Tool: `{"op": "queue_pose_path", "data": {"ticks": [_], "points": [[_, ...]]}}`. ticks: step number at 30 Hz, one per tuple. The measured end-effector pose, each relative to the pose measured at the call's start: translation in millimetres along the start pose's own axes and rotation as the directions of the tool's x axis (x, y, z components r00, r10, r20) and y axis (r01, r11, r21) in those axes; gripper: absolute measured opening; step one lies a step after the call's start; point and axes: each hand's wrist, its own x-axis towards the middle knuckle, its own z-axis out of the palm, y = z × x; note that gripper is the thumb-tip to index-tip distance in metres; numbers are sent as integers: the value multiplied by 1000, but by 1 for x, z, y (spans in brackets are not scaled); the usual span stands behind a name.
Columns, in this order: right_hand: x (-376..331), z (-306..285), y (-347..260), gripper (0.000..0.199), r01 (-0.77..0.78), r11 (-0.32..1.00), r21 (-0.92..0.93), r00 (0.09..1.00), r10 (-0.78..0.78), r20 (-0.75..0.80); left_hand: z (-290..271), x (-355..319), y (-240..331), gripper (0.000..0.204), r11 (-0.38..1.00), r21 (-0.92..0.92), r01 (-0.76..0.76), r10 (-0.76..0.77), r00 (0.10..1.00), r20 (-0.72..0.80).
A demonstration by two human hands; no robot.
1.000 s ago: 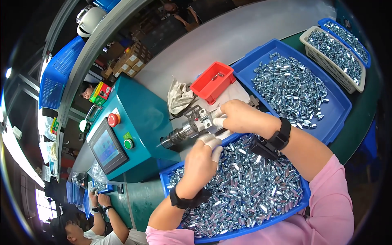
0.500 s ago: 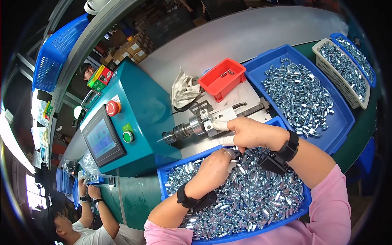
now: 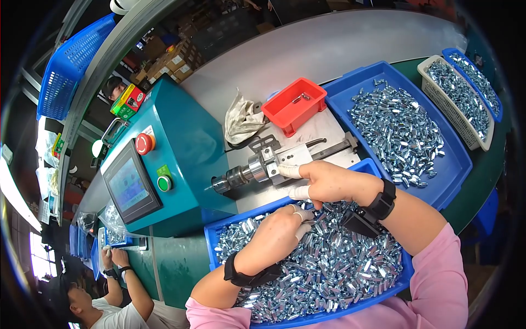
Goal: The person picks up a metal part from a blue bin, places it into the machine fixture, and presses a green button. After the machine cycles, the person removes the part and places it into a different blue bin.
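My left hand (image 3: 278, 233) is palm down over a blue bin (image 3: 211, 241) heaped with small shiny metal hex sleeves (image 3: 329, 268). Its fingers, with pale covers on the tips, curl down at the pile; anything between them is hidden. My right hand (image 3: 331, 183) is above the bin's far edge, index finger and thumb spread apart, both in white finger covers. That index fingertip touches the metal clamping fixture (image 3: 269, 164) beside the round spindle (image 3: 233, 178) of a teal machine (image 3: 189, 148). No part is visible in my right hand.
A red tray (image 3: 293, 123) holding a few pieces stands behind the fixture, beside a crumpled cloth (image 3: 241, 118). On the right are a blue tray (image 3: 457, 175) and a pale basket (image 3: 474, 141) of metal pieces. A touchscreen (image 3: 130, 183) fronts the machine. A co-worker (image 3: 101, 307) sits at left.
My left hand has moved left and slightly down, away from my right hand, where their fingers were close together. My right hand stays at the fixture. The whole view has shifted slightly.
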Motion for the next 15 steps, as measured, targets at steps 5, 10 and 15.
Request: {"op": "queue_pose_path", "data": {"ticks": [5,10,15], "points": [[2,-2,0,51,33,999,-28,999,-34,-29,-2,-2,1,18,1000,-24,-6,6,1000,-19],[-4,-15,-17,40,-49,997,-56,989,41,-139,-5,-6,-3,20,999,-48,-18,15,997,-77],[8,-26,-33,35,-162,963,-216,965,109,-236,-3,-8,-4,19,998,-38,-55,51,994,-100]]}}
